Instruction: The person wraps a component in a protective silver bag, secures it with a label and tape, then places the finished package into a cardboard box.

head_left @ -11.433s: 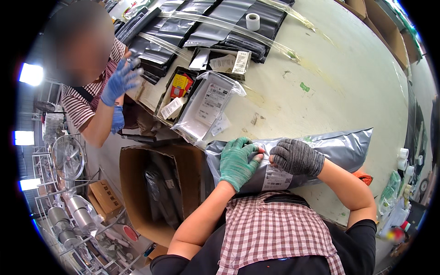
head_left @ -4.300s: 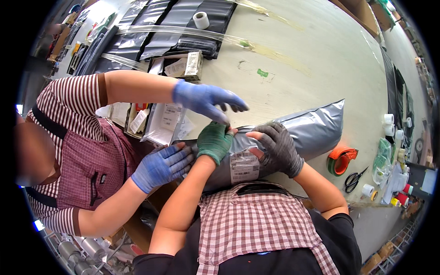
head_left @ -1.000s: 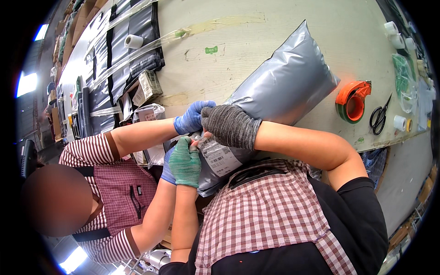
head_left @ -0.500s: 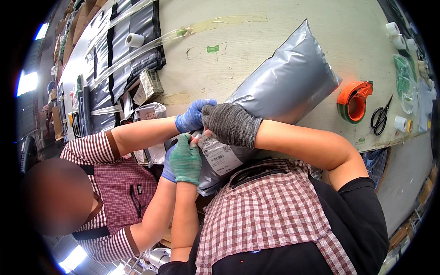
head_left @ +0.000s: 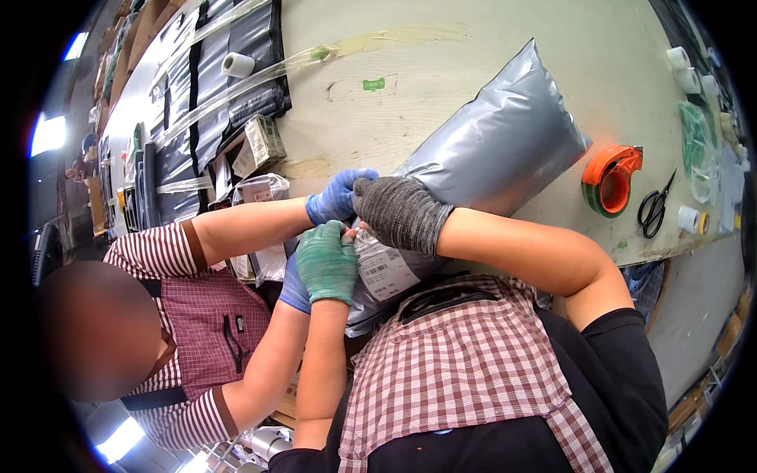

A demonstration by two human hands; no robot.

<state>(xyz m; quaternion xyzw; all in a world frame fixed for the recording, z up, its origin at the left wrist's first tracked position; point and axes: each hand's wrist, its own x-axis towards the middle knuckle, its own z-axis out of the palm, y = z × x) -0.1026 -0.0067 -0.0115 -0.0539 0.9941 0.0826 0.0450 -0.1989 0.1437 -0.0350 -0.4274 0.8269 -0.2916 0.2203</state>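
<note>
A stuffed silver-grey plastic mailing bag (head_left: 497, 134) lies slanted across the table in front of me, its near end by my apron. On that near end is a white printed label (head_left: 386, 272). My right hand (head_left: 402, 217), in a dark grey knit glove, is closed on the bag's left edge. My left hand (head_left: 326, 264), in a green glove with bare fingertips, pinches the same edge just nearer to me. A co-worker's blue-gloved hands (head_left: 335, 197) are at this edge too, one beyond mine, the other partly hidden behind my left hand.
Right of the bag are an orange tape dispenser (head_left: 611, 181) and black scissors (head_left: 654, 206). White rolls (head_left: 688, 217) stand at the right edge. At the left lie stacked grey bags (head_left: 244, 47) and a small carton (head_left: 260, 146). The co-worker stands close at my left.
My left hand has moved slightly away from me along the bag's edge, its fingers more curled over. My right hand and the co-worker's hands stay on the bag. The whole view has shifted slightly.
</note>
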